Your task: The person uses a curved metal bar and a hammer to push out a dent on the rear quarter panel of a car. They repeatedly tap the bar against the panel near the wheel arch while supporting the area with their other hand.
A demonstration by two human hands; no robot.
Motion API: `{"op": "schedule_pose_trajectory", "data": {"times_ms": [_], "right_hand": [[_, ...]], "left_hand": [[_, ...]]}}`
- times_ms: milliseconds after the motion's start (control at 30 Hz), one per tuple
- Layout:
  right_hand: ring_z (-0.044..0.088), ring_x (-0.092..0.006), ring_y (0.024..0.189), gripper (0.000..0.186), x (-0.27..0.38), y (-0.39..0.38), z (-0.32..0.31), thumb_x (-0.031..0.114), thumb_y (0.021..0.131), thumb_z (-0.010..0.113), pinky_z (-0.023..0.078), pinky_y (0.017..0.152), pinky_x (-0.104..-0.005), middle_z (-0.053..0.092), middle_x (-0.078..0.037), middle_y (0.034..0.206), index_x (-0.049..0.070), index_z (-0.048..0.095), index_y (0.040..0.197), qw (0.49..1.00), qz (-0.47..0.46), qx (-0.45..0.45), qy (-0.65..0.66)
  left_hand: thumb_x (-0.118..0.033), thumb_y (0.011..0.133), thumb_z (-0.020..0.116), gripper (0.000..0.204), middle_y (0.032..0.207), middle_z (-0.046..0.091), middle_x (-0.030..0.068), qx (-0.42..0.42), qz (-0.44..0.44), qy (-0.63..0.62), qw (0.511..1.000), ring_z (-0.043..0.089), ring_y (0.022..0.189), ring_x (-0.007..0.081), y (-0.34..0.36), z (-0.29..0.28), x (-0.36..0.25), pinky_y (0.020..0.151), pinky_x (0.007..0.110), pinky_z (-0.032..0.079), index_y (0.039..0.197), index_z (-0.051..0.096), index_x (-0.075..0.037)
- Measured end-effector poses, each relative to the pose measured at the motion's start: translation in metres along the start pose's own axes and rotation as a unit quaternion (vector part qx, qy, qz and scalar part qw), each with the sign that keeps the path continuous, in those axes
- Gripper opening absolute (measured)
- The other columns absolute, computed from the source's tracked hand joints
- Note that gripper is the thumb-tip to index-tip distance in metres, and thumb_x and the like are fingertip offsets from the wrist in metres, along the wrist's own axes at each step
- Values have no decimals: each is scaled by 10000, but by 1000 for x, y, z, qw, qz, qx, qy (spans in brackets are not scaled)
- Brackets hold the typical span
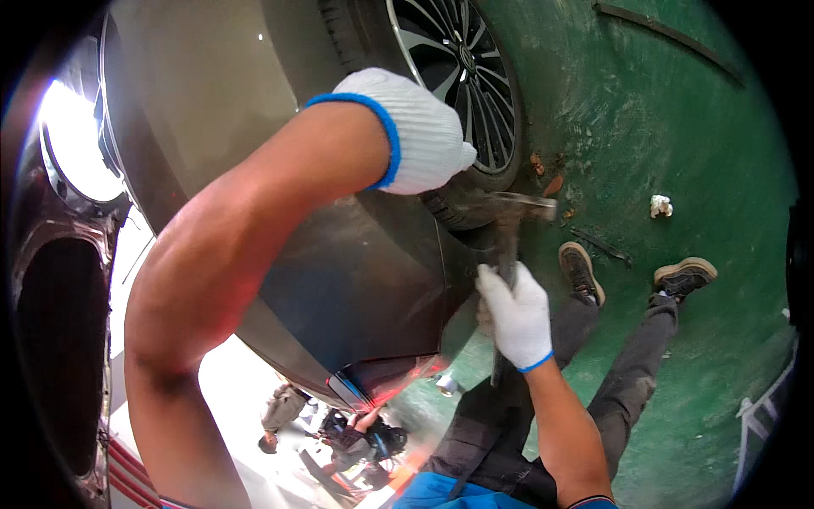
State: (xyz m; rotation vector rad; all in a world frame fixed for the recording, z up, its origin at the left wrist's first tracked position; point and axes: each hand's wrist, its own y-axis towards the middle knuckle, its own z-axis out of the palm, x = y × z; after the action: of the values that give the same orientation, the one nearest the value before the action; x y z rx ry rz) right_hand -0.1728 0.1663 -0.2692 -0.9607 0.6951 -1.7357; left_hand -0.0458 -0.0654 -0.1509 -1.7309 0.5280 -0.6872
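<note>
- A hammer (509, 225) is held upright in view just below the wheel (466, 59) of a dark car (339, 280); its head, slightly blurred, is turned toward the wheel's lower edge; whether the car is touched by it cannot be told.
- The handle is gripped by the gloved right hand (515, 316), below the wheel; the fingers are closed around it, with the handle's end left jutting out beneath.
- The gloved left hand (407, 136) is stretched across the car to the wheel's left side, part of the rim being covered by it in view; its fingers are mostly hidden; how far it is opened, and whether anything is held, cannot be told.
- Dry leaves (553, 185) are scattered just right of the wheel on a green floor (721, 170); a white scrap (661, 206) is seen farther right, a dark strip (670, 41) well to the upper right.
- Two shoes (685, 276) are planted below and right of the wheel.
- A red lamp (392, 377) is set into the car well below the wheel; people (284, 409) are glimpsed beyond it.
</note>
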Motion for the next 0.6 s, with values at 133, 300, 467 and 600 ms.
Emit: {"op": "schedule_pose_trajectory", "data": {"times_ms": [133, 300, 467, 600], "right_hand": [[519, -96, 508, 306, -7, -10, -42, 351, 1046, 662, 419, 458, -275, 552, -16, 666, 55, 607, 992, 994, 11, -110, 10], [464, -135, 415, 313, -22, -24, -113, 360, 1074, 612, 399, 395, -298, 500, -12, 603, 62, 576, 984, 982, -13, -188, 21], [454, -118, 391, 307, -12, -29, -130, 393, 1081, 595, 393, 365, -283, 495, 12, 598, 118, 556, 948, 976, -26, -215, 36], [459, -119, 415, 304, 8, -29, -102, 369, 1083, 600, 407, 395, -292, 489, 5, 604, 91, 570, 963, 982, -44, -180, 28]], "left_hand": [[-429, 995, 525, 527, 824, 728, 261, -130, -28, -93, 987, 721, 796, 434, -12, 14, 20, 808, 510, 586, 828, 767, 9], [-272, 957, 591, 259, 914, 737, 187, -506, -66, 75, 857, 739, 832, 373, -47, -13, 35, 739, 477, 594, 951, 727, -52], [-410, 929, 702, 518, 1329, 695, 205, -512, -121, 59, 848, 626, 1301, 369, -82, 72, 25, 1167, 449, 458, 1224, 730, 15], [-326, 701, 887, 808, 1555, 540, 155, -401, -115, -47, 908, 468, 1479, 320, -118, 106, -44, 1280, 505, 320, 1388, 622, 7]]}}
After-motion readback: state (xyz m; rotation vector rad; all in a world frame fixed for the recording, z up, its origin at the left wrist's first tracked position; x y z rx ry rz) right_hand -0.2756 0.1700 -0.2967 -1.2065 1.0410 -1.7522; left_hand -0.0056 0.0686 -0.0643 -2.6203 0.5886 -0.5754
